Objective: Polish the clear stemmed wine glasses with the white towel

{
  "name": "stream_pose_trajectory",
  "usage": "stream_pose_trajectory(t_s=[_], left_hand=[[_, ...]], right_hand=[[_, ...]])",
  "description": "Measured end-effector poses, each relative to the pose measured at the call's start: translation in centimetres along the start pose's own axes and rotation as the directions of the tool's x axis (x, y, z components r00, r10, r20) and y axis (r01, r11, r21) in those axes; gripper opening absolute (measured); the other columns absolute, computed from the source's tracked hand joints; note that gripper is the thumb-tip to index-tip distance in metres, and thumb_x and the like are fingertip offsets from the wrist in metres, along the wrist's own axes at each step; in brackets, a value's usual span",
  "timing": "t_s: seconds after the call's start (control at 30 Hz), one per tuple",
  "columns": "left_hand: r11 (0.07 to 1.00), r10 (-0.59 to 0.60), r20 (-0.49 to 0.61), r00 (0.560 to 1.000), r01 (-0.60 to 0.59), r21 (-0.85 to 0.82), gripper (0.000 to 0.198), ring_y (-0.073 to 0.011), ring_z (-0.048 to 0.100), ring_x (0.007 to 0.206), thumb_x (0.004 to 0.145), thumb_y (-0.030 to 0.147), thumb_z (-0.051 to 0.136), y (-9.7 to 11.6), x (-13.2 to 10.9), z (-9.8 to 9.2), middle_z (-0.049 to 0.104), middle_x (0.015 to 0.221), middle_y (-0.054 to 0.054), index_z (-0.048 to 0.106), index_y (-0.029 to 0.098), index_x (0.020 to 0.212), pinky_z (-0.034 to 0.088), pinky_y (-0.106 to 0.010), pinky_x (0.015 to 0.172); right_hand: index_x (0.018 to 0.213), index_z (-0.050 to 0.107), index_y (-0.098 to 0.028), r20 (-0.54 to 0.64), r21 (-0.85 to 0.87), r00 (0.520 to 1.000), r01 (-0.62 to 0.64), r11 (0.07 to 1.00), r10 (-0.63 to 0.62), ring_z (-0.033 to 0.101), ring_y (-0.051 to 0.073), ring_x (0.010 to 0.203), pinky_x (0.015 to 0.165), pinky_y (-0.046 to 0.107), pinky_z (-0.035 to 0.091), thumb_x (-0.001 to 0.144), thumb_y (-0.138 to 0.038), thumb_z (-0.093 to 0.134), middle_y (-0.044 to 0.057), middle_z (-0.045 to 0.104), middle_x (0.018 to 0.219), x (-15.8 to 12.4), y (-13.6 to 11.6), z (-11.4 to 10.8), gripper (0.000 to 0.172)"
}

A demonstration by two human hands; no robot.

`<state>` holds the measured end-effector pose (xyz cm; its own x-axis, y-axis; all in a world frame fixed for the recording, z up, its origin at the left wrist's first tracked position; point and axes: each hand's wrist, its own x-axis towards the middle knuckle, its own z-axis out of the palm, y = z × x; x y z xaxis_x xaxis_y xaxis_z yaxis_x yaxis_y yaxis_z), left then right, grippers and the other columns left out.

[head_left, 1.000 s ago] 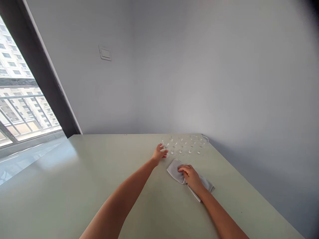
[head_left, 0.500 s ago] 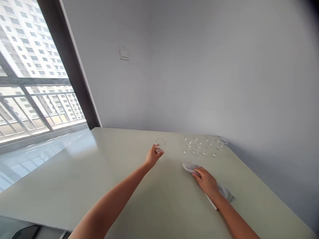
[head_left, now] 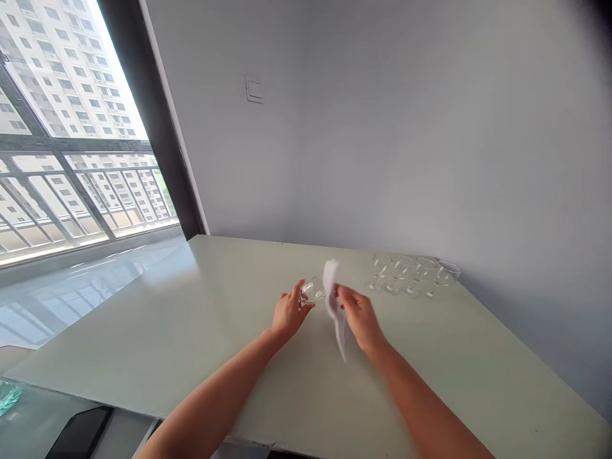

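Tilted on its side above the table (head_left: 229, 357), a clear wine glass (head_left: 313, 290) sits in my left hand (head_left: 288, 313), whose fingers wrap round its bowl. My right hand (head_left: 359, 315) pinches a white cloth (head_left: 331, 293), which hangs down, slightly blurred, just right of the glass. Part of the glass's right end is close to the cloth; whether they touch I cannot tell. Several clear stemmed glasses (head_left: 400, 268) stand upright in a row on the table, beyond and to the right of my right hand.
A grey wall (head_left: 430, 127) rises behind the table, with a light switch (head_left: 254, 89) on the left part. A window (head_left: 86, 159) is on the far left. Below the table's left front edge lies a dark phone-like object (head_left: 81, 433), with a greenish glass item (head_left: 8, 396) beside it.
My right hand has lifted the cloth off the table and brought it left, next to the glass. My left hand has tipped the glass from upright to sideways. The view has shifted slightly.
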<state>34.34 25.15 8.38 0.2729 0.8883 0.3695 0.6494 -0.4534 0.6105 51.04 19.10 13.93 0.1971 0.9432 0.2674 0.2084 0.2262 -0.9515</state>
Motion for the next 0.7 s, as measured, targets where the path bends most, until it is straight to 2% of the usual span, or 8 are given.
stream_pose_trajectory(t_s=[0.07, 0.13, 0.2, 0.3, 0.4, 0.5, 0.6, 0.7], left_hand=[[1.000, 0.007, 0.018, 1.000, -0.007, 0.025, 0.052, -0.0164, 0.056, 0.072, 0.078, 0.022, 0.048, 0.0, -0.2, -0.2, 0.063, 0.087, -0.001, 0.032, 0.026, 0.127, 0.040, -0.030, 0.075], [0.999, 0.019, 0.034, 0.999, -0.020, 0.032, 0.052, -0.0169, 0.057, 0.076, 0.078, 0.020, 0.047, 0.0, -0.3, -0.4, 0.063, 0.088, -0.001, 0.032, 0.026, 0.128, 0.041, -0.030, 0.074], [0.999, 0.048, 0.046, 0.998, -0.049, 0.022, 0.051, -0.0176, 0.058, 0.078, 0.079, 0.022, 0.047, 0.1, -0.4, -0.5, 0.063, 0.090, -0.002, 0.033, 0.025, 0.127, 0.042, -0.030, 0.075], [0.995, 0.093, 0.060, 0.994, -0.094, 0.017, 0.050, -0.0190, 0.058, 0.081, 0.078, 0.025, 0.051, 0.4, -0.6, -0.3, 0.063, 0.089, -0.003, 0.037, 0.025, 0.126, 0.042, -0.031, 0.076], [0.990, 0.131, 0.079, 0.988, -0.135, 0.044, 0.049, -0.0195, 0.058, 0.080, 0.078, 0.027, 0.052, 0.7, -0.8, 0.3, 0.063, 0.089, -0.004, 0.038, 0.025, 0.125, 0.041, -0.030, 0.075], [0.991, 0.119, 0.100, 0.988, -0.124, 0.048, 0.049, -0.0189, 0.059, 0.077, 0.079, 0.034, 0.052, 0.8, -0.9, 0.7, 0.063, 0.090, -0.003, 0.037, 0.025, 0.125, 0.041, -0.029, 0.071], [1.000, -0.008, 0.066, 0.998, 0.008, -0.005, 0.051, -0.0167, 0.058, 0.072, 0.080, 0.041, 0.049, 0.5, -0.5, 0.4, 0.063, 0.090, -0.002, 0.033, 0.024, 0.126, 0.040, -0.027, 0.065], [0.981, -0.162, -0.052, 0.985, 0.155, -0.119, 0.051, -0.0130, 0.056, 0.065, 0.080, 0.041, 0.048, -0.2, 0.4, -0.5, 0.062, 0.089, -0.001, 0.032, 0.024, 0.125, 0.039, -0.025, 0.059]], right_hand=[[0.116, 0.054, -0.024, 0.239, -0.063, 0.970, 0.070, 0.996, -0.053, 0.055, 0.023, 0.098, 0.082, 0.035, 0.046, 0.084, -0.045, 0.042, 0.006, 0.061, 0.107, -0.9, -0.9, 1.3, 0.040], [0.128, 0.040, -0.029, 0.374, -0.061, 0.927, 0.049, 0.997, -0.022, 0.059, 0.021, 0.087, 0.068, 0.031, 0.051, 0.085, -0.043, 0.041, 0.005, 0.057, 0.114, -1.5, -1.1, 1.7, 0.046], [0.130, 0.036, -0.029, 0.427, -0.050, 0.903, -0.029, 0.998, 0.048, 0.061, 0.017, 0.072, 0.053, 0.028, 0.051, 0.084, -0.042, 0.043, 0.004, 0.058, 0.110, -1.6, -1.1, 1.4, 0.049], [0.125, 0.043, -0.024, 0.445, -0.027, 0.889, -0.113, 0.993, 0.113, 0.061, 0.015, 0.063, 0.050, 0.027, 0.050, 0.081, -0.042, 0.048, 0.004, 0.062, 0.097, -1.4, -0.6, 0.6, 0.047], [0.114, 0.054, -0.021, 0.397, -0.019, 0.909, -0.132, 0.991, 0.128, 0.062, 0.016, 0.061, 0.052, 0.026, 0.049, 0.080, -0.040, 0.050, 0.002, 0.064, 0.082, -1.4, -0.1, 0.4, 0.039], [0.102, 0.061, -0.019, 0.272, -0.008, 0.955, -0.120, 0.993, 0.118, 0.061, 0.016, 0.059, 0.052, 0.026, 0.046, 0.081, -0.041, 0.048, 0.001, 0.062, 0.069, -1.3, 0.4, -0.1, 0.033], [0.094, 0.062, -0.018, 0.122, -0.029, 0.986, -0.108, 0.994, 0.111, 0.058, 0.015, 0.051, 0.050, 0.026, 0.044, 0.080, -0.045, 0.048, -0.001, 0.058, 0.057, -1.1, -0.1, -2.1, 0.034], [0.076, 0.062, -0.018, 0.051, -0.243, 0.992, -0.100, 0.965, 0.115, 0.048, 0.012, 0.042, 0.047, 0.024, 0.040, 0.080, -0.047, 0.046, -0.004, 0.048, 0.042, -1.1, -1.5, -5.0, 0.033]])
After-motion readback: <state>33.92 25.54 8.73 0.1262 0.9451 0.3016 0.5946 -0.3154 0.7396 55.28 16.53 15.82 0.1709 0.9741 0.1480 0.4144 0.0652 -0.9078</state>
